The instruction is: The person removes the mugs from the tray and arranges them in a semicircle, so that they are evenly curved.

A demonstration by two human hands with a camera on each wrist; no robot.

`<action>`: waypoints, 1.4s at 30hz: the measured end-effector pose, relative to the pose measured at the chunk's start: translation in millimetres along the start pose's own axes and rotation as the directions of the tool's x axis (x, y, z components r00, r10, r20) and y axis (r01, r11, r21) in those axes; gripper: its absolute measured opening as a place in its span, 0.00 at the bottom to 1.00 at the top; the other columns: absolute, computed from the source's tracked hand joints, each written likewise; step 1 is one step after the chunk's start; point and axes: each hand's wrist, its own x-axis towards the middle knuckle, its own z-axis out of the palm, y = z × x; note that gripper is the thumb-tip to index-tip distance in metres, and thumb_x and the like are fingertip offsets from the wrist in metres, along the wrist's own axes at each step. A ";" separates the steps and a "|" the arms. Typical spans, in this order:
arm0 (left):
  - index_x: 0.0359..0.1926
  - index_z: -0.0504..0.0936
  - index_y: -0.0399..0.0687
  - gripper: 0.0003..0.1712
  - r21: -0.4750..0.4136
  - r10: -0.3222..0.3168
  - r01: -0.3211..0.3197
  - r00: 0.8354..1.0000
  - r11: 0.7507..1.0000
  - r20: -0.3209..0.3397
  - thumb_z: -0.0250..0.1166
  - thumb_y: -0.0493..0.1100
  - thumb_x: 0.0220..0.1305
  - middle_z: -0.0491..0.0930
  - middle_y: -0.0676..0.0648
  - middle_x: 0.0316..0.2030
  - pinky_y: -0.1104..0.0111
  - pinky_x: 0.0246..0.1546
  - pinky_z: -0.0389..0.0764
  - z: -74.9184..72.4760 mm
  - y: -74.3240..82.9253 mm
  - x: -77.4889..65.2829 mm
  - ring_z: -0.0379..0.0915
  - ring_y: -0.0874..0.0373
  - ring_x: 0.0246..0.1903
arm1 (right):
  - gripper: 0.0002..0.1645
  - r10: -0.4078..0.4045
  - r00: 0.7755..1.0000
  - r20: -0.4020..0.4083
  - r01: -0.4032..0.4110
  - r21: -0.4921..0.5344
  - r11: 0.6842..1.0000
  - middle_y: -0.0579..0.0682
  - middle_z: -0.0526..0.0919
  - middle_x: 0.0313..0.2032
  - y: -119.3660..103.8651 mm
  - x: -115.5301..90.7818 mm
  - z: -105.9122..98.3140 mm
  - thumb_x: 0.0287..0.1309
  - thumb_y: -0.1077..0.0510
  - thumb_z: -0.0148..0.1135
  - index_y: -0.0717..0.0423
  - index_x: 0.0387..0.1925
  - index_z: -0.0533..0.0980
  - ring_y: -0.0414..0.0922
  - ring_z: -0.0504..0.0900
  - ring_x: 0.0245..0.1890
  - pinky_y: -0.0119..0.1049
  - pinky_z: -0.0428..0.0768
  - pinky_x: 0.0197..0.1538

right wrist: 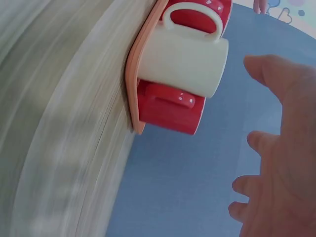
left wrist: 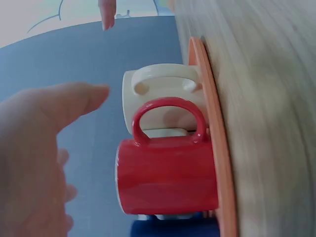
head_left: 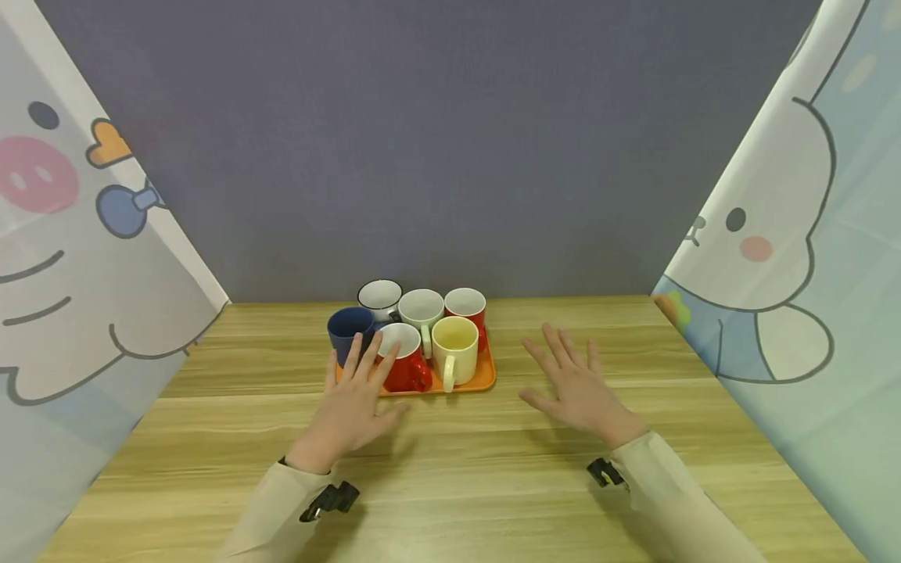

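On an orange tray (head_left: 486, 381) several mugs stand upright in two rows. The front row has a dark blue mug (head_left: 343, 338), a red mug (head_left: 401, 375) with a white inside and a pale yellow mug (head_left: 461, 361). Behind them are a white mug with a dark rim (head_left: 380, 295), a pale mug (head_left: 421, 305) and another red mug (head_left: 473, 309). My left hand (head_left: 355, 410), fingers spread, overlaps the blue and front red mugs in the head view; the left wrist view shows it holding nothing. To the tray's right, my right hand (head_left: 579, 387) hovers with spread fingers, holding nothing.
The tray rests on a wood-grain table (head_left: 464, 485) near its back edge, in front of a dark grey panel (head_left: 450, 156). Cartoon-printed cloths hang on the left (head_left: 84, 281) and right (head_left: 809, 328). A small black device sits at each wrist.
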 end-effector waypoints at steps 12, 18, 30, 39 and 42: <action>0.76 0.47 0.33 0.56 -0.355 -0.130 0.050 0.970 0.934 -0.206 0.71 0.46 0.58 0.48 0.27 0.73 0.28 0.65 0.44 20.1 -40.8 -12.1 0.39 0.25 0.71 | 0.42 -0.071 0.983 -0.167 0.091 0.114 0.989 0.67 0.66 0.67 -14.4 10.7 18.2 0.60 0.50 0.67 0.61 0.71 0.63 0.67 0.68 0.64 0.71 0.63 0.63; 0.75 0.44 0.25 0.56 -0.577 -0.252 0.096 0.948 0.811 -0.196 0.71 0.39 0.58 0.46 0.21 0.71 0.29 0.65 0.49 31.9 -61.3 -15.7 0.42 0.23 0.69 | 0.35 -0.083 0.962 -0.259 0.140 0.211 0.967 0.65 0.75 0.58 -23.2 19.5 33.6 0.58 0.56 0.68 0.67 0.64 0.69 0.63 0.74 0.58 0.62 0.73 0.60; 0.75 0.31 0.26 0.60 -0.765 -0.396 0.309 0.915 0.565 0.077 0.68 0.35 0.61 0.41 0.20 0.71 0.39 0.68 0.58 41.0 -82.3 -11.3 0.43 0.23 0.69 | 0.25 0.006 0.988 -0.153 0.073 0.506 0.860 0.63 0.80 0.51 -46.9 38.8 47.4 0.62 0.62 0.66 0.69 0.58 0.72 0.59 0.78 0.53 0.56 0.78 0.56; 0.75 0.24 0.33 0.63 -0.893 -0.468 0.326 0.870 0.309 0.156 0.66 0.27 0.58 0.44 0.23 0.72 0.49 0.74 0.48 52.5 -93.1 -6.1 0.41 0.31 0.73 | 0.14 0.038 0.996 -0.086 0.031 0.681 0.732 0.55 0.84 0.41 -62.6 53.9 64.0 0.63 0.64 0.65 0.64 0.49 0.77 0.51 0.83 0.41 0.42 0.84 0.45; 0.75 0.22 0.35 0.65 -0.917 -0.475 0.295 0.869 0.268 0.140 0.64 0.22 0.56 0.46 0.22 0.72 0.49 0.74 0.50 56.8 -97.9 -6.7 0.44 0.33 0.73 | 0.12 0.055 0.995 -0.086 0.024 0.721 0.692 0.55 0.85 0.39 -67.5 58.0 68.3 0.62 0.64 0.66 0.65 0.46 0.78 0.51 0.83 0.41 0.39 0.84 0.44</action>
